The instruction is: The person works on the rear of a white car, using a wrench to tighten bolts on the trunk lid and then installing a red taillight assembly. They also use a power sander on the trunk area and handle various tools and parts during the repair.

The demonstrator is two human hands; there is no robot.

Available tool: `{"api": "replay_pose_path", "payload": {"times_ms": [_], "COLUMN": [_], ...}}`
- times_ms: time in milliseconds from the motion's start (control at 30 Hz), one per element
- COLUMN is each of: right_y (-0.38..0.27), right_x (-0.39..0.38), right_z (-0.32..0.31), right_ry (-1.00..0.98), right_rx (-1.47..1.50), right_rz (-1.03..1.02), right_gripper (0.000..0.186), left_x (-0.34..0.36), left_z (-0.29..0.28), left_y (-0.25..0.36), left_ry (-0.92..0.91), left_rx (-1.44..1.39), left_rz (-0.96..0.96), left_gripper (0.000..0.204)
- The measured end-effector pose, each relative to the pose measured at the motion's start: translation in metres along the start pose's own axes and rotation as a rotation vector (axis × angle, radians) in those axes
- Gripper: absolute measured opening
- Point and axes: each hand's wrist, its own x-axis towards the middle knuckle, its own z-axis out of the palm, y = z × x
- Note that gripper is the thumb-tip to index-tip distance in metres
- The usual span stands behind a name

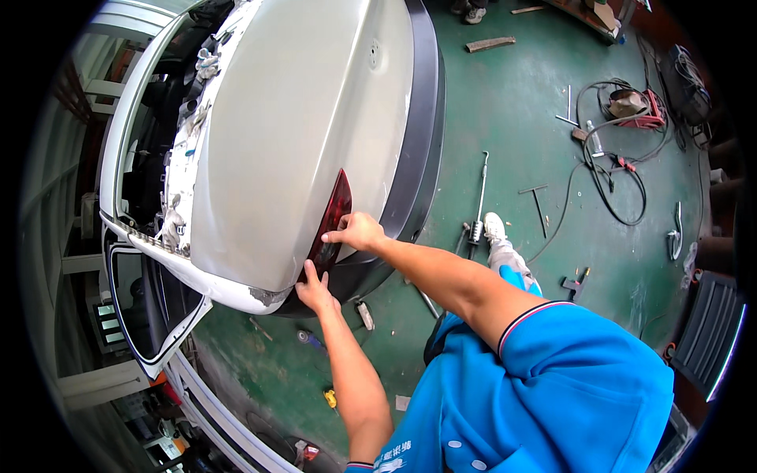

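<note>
A long, dark red tail light (340,197) sits at the corner of a car's grey-primed body panel (284,134). It tapers to a point at its far end. My right hand (359,233) grips its right edge about midway along, fingers bent and thumb on the lens. Lower down, my left hand (317,294) holds the near end, with a finger and thumb against it. The fingers behind the light are partly hidden. A black bumper (426,118) curves along the right side of the panel.
The white car side and its open-framed door (158,315) lie left. On the green floor are a slide hammer (478,229), a T-handle tool (539,211), coiled cables (587,150), a yellow tool (330,398) and a wooden piece (490,44). Another person's shoe (475,15) shows at the top.
</note>
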Motion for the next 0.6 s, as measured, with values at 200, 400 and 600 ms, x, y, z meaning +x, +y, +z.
{"api": "replay_pose_path", "payload": {"times_ms": [200,400,600], "right_y": [-0.016,-0.022,-0.024], "right_x": [-0.006,-0.001,0.000], "right_z": [-0.016,-0.019,-0.022], "right_ry": [-0.007,-0.009,-0.022], "right_rx": [-0.095,-0.280,-0.386], "right_rz": [-0.018,-0.179,-0.239], "right_gripper": [0.059,0.054,0.053], "left_x": [-0.004,0.000,-0.005], "left_z": [0.009,0.012,0.015], "left_y": [-0.008,-0.014,-0.016], "left_ry": [-0.038,0.023,0.042], "left_rx": [-0.053,0.002,0.033], "left_rz": [0.065,0.070,0.086], "left_gripper": [0.069,0.078,0.071]}}
